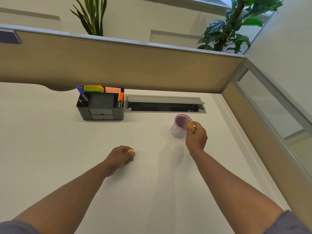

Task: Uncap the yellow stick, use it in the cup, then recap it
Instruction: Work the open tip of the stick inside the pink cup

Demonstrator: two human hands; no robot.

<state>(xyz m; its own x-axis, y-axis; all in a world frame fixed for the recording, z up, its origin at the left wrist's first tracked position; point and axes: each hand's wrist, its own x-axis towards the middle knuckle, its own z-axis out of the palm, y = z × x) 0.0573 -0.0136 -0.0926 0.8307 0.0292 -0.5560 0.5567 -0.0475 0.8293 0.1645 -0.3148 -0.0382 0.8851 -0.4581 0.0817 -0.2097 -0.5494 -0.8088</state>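
Hands: two; left hand (120,156) closes on the cap, right hand (196,135) grips the stick.
Yellow stick (189,124): one, its far end past the right-hand grip, over the cup.
Yellow cap (130,150): one, at the left fingertips.
Cup (179,128): one, pink-rimmed, just beyond the right-hand grip.
Desk organiser (101,108): one, black, well beyond the left-hand grip.
Sticky-note pads in organiser: at least two, green-orange (93,88) and pink (112,90).
Potted plants: two, one behind the divider at left (92,16), one at right (231,29).
Cable tray (164,103): one, lid open, beyond the cup.
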